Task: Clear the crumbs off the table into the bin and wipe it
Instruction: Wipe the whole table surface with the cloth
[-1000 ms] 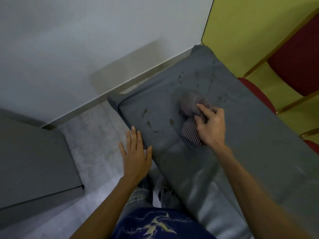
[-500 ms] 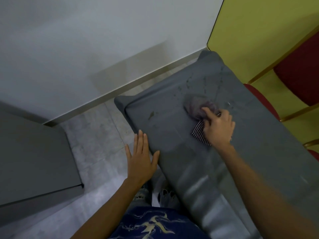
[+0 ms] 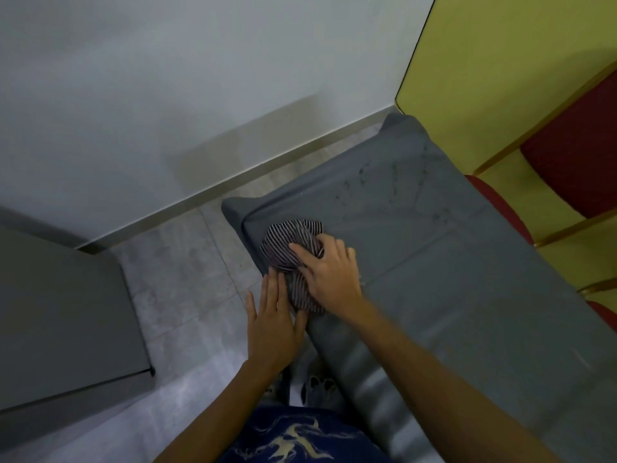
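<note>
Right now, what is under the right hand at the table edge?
The right hand presses a bunched striped cloth onto the grey table near its edge. The left hand sits beside it at the edge. Any crumbs beneath the cloth are covered.

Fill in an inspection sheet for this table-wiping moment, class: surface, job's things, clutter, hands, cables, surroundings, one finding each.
Surface: grey table, dark specks and smears at its far end.
Job's things: striped cloth bunched at the table's near-left edge; no bin seen.
Clutter: nothing seen.
Hands: right hand pressing on the cloth; left hand open, flat at the table's edge beside the cloth.
Cables: nothing seen.
Surroundings: red chair beyond the table, yellow wall, white wall, grey cabinet on the left, tiled floor.
</note>
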The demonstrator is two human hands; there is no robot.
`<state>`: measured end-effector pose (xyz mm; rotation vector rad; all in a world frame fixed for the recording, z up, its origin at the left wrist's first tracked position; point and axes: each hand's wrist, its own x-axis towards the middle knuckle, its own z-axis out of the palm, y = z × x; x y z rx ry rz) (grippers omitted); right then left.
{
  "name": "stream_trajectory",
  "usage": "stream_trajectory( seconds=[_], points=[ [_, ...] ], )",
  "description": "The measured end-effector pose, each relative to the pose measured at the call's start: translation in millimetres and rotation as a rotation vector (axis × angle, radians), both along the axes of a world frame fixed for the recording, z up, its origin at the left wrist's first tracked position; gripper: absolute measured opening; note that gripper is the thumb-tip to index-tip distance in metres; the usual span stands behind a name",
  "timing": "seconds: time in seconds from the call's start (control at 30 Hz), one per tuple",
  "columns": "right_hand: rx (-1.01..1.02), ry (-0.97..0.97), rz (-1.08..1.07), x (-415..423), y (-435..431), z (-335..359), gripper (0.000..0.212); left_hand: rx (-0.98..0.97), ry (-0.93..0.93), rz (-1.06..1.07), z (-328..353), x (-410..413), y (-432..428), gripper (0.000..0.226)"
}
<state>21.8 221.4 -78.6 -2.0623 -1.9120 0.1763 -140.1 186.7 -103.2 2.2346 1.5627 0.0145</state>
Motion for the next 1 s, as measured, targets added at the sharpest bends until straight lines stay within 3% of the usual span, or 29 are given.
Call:
stream_trajectory(
  seconds=[0.07,0.27,0.33,0.43,0.53,0.63,0.73,0.9,1.0],
  points=[
    [0.012,-0.022,-0.009,27.5,6.8,-0.5,0.044,-0.026,-0.025,0.002,3.6,-0.6,0.7,0.080],
    [-0.059,0.072,-0.461,83.3,37.5,14.0,0.045,-0.070,-0.063,0.008,4.9,-2.0,0.9,0.082],
    [-0.012,0.107,-0.425,64.3,40.6,23.5,0.044,-0.076,-0.073,0.010,4.0,-2.3,1.1,0.082],
    [0.082,0.130,-0.182,12.2,35.4,23.9,0.040,-0.082,-0.036,-0.014,4.2,-1.1,3.4,0.084],
    [0.024,0.072,0.056,-28.8,35.9,13.2,0.041,-0.087,0.015,-0.030,6.7,-0.8,5.3,0.085],
    [-0.001,-0.006,0.141,-17.4,47.6,12.0,0.044,-0.072,0.025,-0.032,8.3,-2.1,5.3,0.082],
    [-0.014,-0.064,0.014,26.6,67.1,16.3,0.041,-0.076,0.000,-0.037,9.8,-3.1,6.1,0.081],
    [-0.190,0.051,-0.392,56.8,93.8,39.3,0.048,-0.101,-0.079,-0.022,10.6,-6.3,3.7,0.082],
    [-0.098,0.137,-0.296,13.2,83.3,49.5,0.042,-0.099,-0.078,-0.010,10.3,-5.5,4.6,0.086]
  ],
)
